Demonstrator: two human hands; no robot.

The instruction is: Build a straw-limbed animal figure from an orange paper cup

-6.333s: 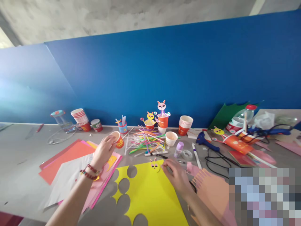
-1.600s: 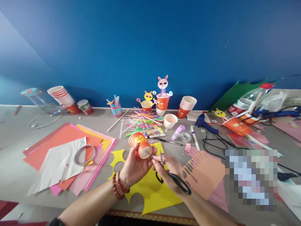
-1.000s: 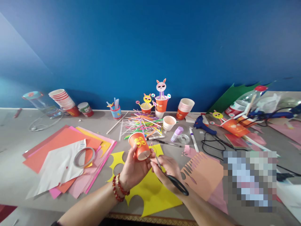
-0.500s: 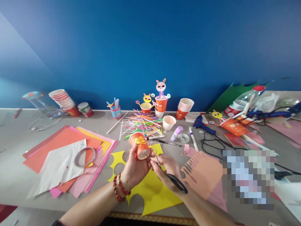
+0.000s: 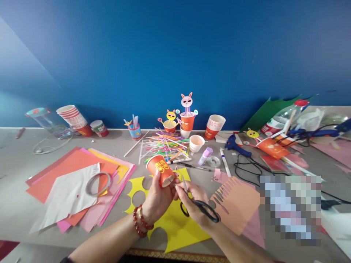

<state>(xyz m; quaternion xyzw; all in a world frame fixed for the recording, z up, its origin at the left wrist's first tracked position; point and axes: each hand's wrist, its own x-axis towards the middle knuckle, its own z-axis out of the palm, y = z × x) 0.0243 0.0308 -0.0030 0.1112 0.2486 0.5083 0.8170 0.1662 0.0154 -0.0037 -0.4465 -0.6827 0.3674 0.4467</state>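
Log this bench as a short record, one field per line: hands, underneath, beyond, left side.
left hand: holds an orange paper cup, tilted, base toward the right hand
right hand: holds black-handled scissors, blades spread; whether a tip touches the cup is unclear
underneath: yellow sheet with round cutouts
beyond: pile of thin colored sticks, white cup
left side: tape roll on paper sheets

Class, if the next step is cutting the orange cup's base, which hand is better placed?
Probably the right hand: it holds the scissors, blades parted, close to the base of the orange cup. The left hand is busy holding that cup.
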